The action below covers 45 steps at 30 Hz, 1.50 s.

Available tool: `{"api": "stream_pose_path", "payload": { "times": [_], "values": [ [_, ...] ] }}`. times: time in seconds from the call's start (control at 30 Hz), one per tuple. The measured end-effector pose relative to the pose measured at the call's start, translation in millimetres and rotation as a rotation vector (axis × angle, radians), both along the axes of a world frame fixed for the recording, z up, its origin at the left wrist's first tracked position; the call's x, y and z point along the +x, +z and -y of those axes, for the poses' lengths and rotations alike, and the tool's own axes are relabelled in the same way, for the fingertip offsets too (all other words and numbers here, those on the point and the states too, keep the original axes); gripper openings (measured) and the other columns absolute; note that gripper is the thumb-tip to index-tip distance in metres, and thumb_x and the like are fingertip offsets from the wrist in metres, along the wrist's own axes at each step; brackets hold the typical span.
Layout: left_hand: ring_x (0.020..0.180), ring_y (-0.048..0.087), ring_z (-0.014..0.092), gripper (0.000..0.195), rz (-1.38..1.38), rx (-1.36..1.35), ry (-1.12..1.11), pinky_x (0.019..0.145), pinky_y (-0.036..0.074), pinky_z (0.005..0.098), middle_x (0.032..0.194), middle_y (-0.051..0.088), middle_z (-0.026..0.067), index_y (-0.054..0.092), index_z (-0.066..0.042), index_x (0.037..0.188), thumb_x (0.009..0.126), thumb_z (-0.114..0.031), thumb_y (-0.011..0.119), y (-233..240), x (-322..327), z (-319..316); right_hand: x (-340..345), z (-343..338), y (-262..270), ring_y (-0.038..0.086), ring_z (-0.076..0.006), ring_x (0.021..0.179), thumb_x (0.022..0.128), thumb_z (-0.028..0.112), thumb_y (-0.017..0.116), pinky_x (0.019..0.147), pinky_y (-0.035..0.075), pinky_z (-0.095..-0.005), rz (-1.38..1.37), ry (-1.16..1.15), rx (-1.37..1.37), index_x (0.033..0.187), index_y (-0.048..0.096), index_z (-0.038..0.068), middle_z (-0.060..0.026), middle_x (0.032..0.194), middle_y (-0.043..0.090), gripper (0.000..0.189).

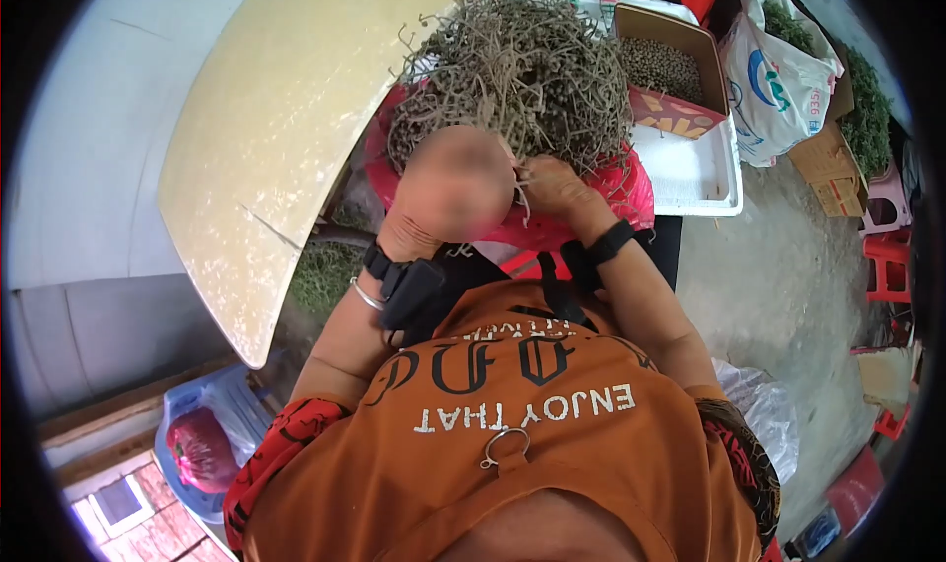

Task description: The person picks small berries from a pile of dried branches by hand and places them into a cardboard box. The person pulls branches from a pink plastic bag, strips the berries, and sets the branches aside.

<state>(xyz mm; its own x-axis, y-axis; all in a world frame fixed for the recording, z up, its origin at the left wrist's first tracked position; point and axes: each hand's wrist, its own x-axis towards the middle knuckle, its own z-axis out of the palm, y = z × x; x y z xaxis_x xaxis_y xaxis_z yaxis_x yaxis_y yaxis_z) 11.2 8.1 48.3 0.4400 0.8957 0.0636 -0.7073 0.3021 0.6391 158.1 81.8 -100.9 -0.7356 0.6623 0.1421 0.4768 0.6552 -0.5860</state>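
Observation:
A large tangled heap of dried, thin plant stems (517, 74) lies before me on a pink plastic bag (639, 185). My left hand (458, 185) is at the heap's near left edge, but a blur covers most of it, so its fingers cannot be made out. Close beside it on the right, my right hand (554, 185) has its fingers bent together around a few pale stems at the near edge. Just right of the heap stands an open cardboard box (676, 119) holding many small round greenish pieces (661, 67).
Under the box is a white foam tray (687, 192). A pale yellow board (251, 141) leans at the left. Farther right are a white printed sack (783, 82) with greenery and a cardboard carton (828, 170). A blue plastic chair (174, 421) holds a pink bag at lower left.

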Motion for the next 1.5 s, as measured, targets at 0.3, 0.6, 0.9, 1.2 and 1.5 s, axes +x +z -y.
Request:
{"api": "stream_pose_path", "payload": {
  "times": [0.3, 0.6, 0.9, 1.2, 1.5],
  "values": [
    [0.059, 0.050, 0.018, 0.022, -0.003, -0.114, 0.225, 0.053, 0.039, 0.0295, 0.069, 0.051, 0.0085, 0.058, 0.000, 0.086, 0.065, 0.001, 0.066, -64.1, 2.6, 29.6, 44.7, 21.5, 68.4, 0.046, -0.0094, 0.049, 0.074, 0.006, 0.051, 0.044, 0.036, -0.0224, -0.753, -0.226, -0.943, 0.081, 0.055, -0.001, -0.0023, 0.059, 0.052, 0.010],
    [0.077, 0.056, 0.019, 0.023, -0.204, -0.152, 0.163, 0.069, 0.047, 0.0293, 0.087, 0.058, 0.0090, 0.058, 0.003, 0.091, 0.072, -0.005, 0.066, -63.2, -4.6, 34.4, 41.8, 29.5, 93.0, 0.038, -0.0030, 0.047, 0.073, 0.004, 0.053, 0.042, 0.029, -0.0174, -0.671, -0.112, -1.126, 0.075, 0.056, 0.001, 0.0031, 0.059, 0.049, 0.005],
    [0.076, 0.057, 0.019, 0.033, -0.438, -0.169, 0.202, 0.075, 0.047, 0.0321, 0.084, 0.059, 0.0103, 0.053, 0.005, 0.099, 0.090, -0.026, 0.047, -54.5, 8.4, 29.6, 49.7, 28.9, 106.2, 0.040, -0.0023, 0.049, 0.072, 0.002, 0.058, 0.043, 0.030, -0.0162, -0.592, 0.009, -0.656, 0.086, 0.059, 0.002, 0.0055, 0.060, 0.048, 0.014],
    [0.066, 0.053, 0.018, 0.039, -0.027, -0.140, 0.200, 0.071, 0.047, 0.0357, 0.069, 0.054, 0.0080, 0.049, 0.003, 0.105, 0.091, -0.033, 0.042, -64.4, 2.4, 29.3, 54.2, 30.7, 103.9, 0.044, -0.0034, 0.054, 0.079, 0.011, 0.058, 0.049, 0.036, -0.0183, -0.635, -0.297, -0.894, 0.084, 0.061, 0.001, 0.0041, 0.060, 0.049, 0.012],
    [0.069, 0.055, 0.012, 0.018, -0.226, -0.234, 0.268, 0.071, 0.048, 0.0273, 0.073, 0.056, 0.0033, 0.055, 0.000, 0.097, 0.083, -0.011, 0.058, -57.4, 6.7, 29.9, 29.1, 37.9, 90.9, 0.049, -0.0080, 0.055, 0.078, 0.014, 0.059, 0.051, 0.041, -0.0237, -0.501, -0.073, -0.668, 0.079, 0.060, -0.001, -0.0020, 0.059, 0.052, 0.015]
  ]
}}
